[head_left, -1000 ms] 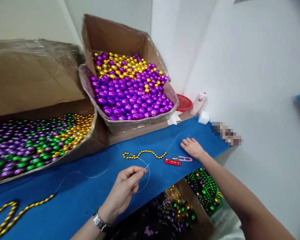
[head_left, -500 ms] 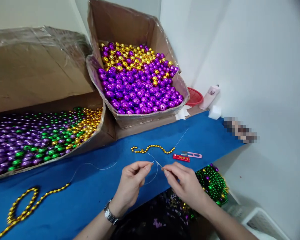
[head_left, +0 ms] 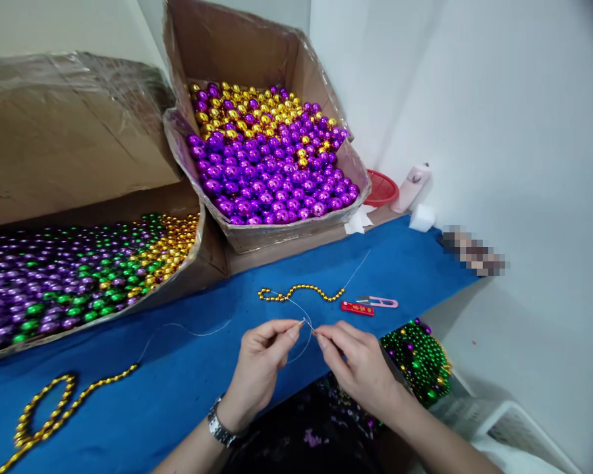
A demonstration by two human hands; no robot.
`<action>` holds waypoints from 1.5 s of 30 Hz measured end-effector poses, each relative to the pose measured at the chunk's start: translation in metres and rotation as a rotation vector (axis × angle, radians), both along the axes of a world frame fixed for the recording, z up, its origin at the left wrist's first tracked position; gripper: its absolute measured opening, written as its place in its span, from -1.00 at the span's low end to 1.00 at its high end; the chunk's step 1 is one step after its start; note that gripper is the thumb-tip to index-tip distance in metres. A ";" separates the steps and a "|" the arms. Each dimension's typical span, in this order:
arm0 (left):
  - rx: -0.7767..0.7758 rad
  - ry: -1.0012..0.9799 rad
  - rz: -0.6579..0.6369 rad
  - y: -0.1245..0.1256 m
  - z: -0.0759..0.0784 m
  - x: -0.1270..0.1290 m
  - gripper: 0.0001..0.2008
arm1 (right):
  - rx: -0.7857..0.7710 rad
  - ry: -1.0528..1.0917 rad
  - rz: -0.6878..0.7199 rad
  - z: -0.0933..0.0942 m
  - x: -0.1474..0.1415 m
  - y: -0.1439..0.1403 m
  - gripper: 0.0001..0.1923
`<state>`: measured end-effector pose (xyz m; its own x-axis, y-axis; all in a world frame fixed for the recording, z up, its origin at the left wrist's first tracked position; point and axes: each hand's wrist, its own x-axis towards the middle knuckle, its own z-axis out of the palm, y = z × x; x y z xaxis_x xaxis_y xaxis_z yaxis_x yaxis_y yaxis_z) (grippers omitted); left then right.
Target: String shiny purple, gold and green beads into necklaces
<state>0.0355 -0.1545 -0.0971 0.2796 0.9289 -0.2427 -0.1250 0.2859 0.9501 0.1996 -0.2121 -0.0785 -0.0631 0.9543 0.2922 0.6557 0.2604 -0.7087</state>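
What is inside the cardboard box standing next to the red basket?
Shiny purple beads, with gold beads mixed in mostly toward the back. They cover the bottom of the cardboard box; anything underneath is hidden.

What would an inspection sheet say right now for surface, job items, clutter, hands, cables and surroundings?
Surface: blue cover, with strands and tools lying on it.
Job items: short gold strand, thread extending from its right end; looped gold strand at left, partly out of frame.
Clutter: pink-handled snips close to a red packet; white block farther back.
Hands: left hand and right hand each pinch something thin, probably thread; fingertips close together.
Cables: nothing seen.
Surroundings: open cardboard boxes of beads behind; green beads below the front edge; pale wall at right.
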 end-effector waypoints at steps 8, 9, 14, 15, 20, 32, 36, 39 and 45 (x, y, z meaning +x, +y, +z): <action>-0.003 -0.006 -0.008 0.000 0.001 0.001 -0.80 | -0.022 -0.017 -0.001 0.001 -0.001 -0.001 -0.79; -0.003 -0.007 -0.008 0.000 0.001 0.001 -0.79 | -0.022 -0.016 -0.001 0.000 -0.001 -0.001 -0.79; -0.006 0.010 -0.002 -0.001 0.000 0.000 -0.79 | -0.026 -0.015 0.001 -0.003 -0.002 0.000 -0.79; -0.008 0.009 -0.003 -0.001 -0.001 0.000 -0.79 | -0.027 -0.015 0.000 -0.003 -0.002 0.000 -0.79; -0.010 -0.015 -0.013 -0.001 -0.001 0.000 -0.80 | -0.036 -0.021 -0.007 -0.003 -0.004 0.000 -0.78; -0.023 -0.067 -0.034 -0.002 -0.001 0.001 -0.79 | -0.034 -0.026 0.001 -0.004 -0.004 0.000 -0.78; -0.051 -0.046 -0.059 -0.001 -0.002 0.002 -0.76 | -0.026 -0.041 0.021 -0.006 -0.006 -0.001 -0.79; -0.077 -0.042 -0.091 0.001 0.000 0.003 -0.75 | -0.035 -0.062 0.032 -0.008 -0.008 0.000 -0.78; -0.148 -0.130 -0.162 0.004 0.010 0.005 -0.79 | -0.089 0.005 0.066 -0.006 -0.010 0.003 -0.81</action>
<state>0.0404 -0.1506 -0.0872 0.4596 0.8264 -0.3253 -0.1846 0.4472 0.8752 0.1896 -0.2095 -0.0843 -0.1250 0.9703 0.2072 0.6355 0.2387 -0.7343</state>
